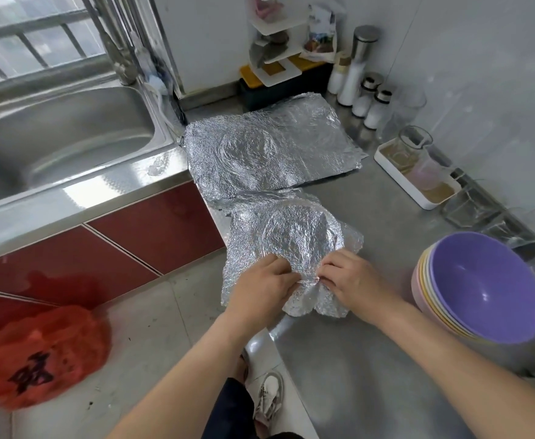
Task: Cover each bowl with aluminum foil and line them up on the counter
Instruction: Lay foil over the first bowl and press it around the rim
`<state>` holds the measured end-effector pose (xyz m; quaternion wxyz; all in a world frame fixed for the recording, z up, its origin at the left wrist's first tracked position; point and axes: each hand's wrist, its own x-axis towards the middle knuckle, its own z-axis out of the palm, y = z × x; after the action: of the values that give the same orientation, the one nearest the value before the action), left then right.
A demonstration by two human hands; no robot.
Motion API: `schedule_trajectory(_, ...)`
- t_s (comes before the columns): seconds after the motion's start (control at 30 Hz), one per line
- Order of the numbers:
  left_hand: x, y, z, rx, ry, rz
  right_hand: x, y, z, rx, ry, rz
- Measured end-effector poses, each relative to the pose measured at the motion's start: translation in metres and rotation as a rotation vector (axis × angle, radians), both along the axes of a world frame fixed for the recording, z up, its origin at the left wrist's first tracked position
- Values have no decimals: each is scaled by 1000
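A crumpled sheet of aluminum foil lies draped over a round bowl at the counter's front edge; the bowl itself is hidden under it. My left hand and my right hand both pinch the foil's near edge, fingertips almost meeting. Behind it, larger flat foil sheets lie on the counter with round rim marks pressed into them. A stack of several uncovered bowls, purple one on top, sits at the right.
A steel sink is at the left. Salt shakers and jars line the back wall, and a white tray with glass cups stands at the right. A red plastic bag lies on the floor.
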<state>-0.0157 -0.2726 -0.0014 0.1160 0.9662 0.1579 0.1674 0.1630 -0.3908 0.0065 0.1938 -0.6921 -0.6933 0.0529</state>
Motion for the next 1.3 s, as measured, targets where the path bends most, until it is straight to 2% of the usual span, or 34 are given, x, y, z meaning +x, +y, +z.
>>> schedule_trajectory(0.17, 14, -14, -3, 50, 50, 16, 13, 5, 0, 44, -151, 23)
schedule_trajectory(0.3, 30, -26, 5, -34, 82, 64, 22, 5, 13, 29, -200, -12)
schedule_trajectory(0.43, 31, -19, 15, -89, 32, 107, 23, 0, 16, 7, -99, -18)
schedule_trajectory(0.57, 20, -2, 15, -130, 258, 98, 10, -2, 17, -2, -19, -6)
schedule_trajectory(0.67, 5, 3, 1, -138, 314, 51, 9, -2, 12, 5, 22, 18)
schedule_trajectory(0.8, 2, 4, -4, -136, 249, 32, 12, -1, 11, -1, 42, 21)
schedule_trajectory(0.93, 1, -1, -1, -117, 1, 8, 17, -4, 9, -16, 45, 49)
schedule_trajectory(1.3, 8, -8, -11, 9, 15, 18, 20, 1, -5, 27, -145, 82)
